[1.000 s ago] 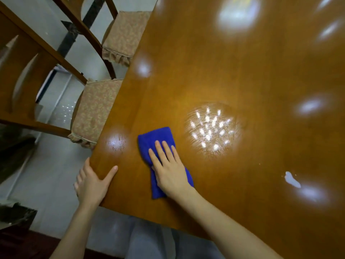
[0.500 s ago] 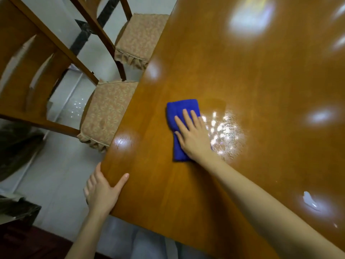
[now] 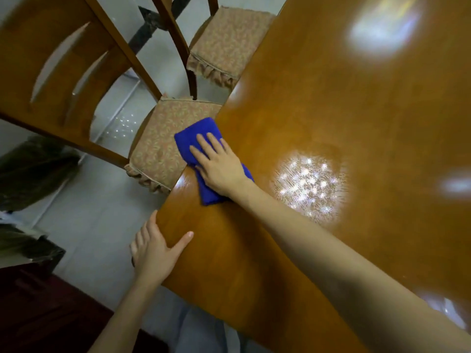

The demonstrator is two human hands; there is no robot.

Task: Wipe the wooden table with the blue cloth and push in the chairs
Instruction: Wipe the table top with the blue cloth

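In the head view, the wooden table (image 3: 331, 110) fills the right side of the picture, its glossy top marked by pale reflections and one cluster of bright sparkles (image 3: 305, 184).

The blue cloth (image 3: 190, 133) is seen folded at the table's left edge. Its far end overhangs that edge and its near end lies on the tabletop.

The cloth is pressed down by the right hand (image 3: 219, 169), which lies flat on it. The fingers (image 3: 204, 146) are held straight and slightly apart, pointing toward the edge, and nothing is gripped. The forearm is stretched across the tabletop from the near right.

The left hand (image 3: 153, 250) is rested on the table's near-left corner. Its thumb is laid on the tabletop, spread away from the fingers, which are kept straight and close together along the edge's side. Whether they hook beneath the edge cannot be told.

Two wooden chairs are seen beside the table's left edge. The nearer chair's cushioned seat (image 3: 160, 143) is tucked only slightly under the edge, below the overhanging cloth, and its slatted backrest (image 3: 63, 59) stands well away from the table. The farther chair's seat (image 3: 226, 39) meets the same edge higher in the picture.

A pale floor (image 3: 102, 225) is visible left of the table.
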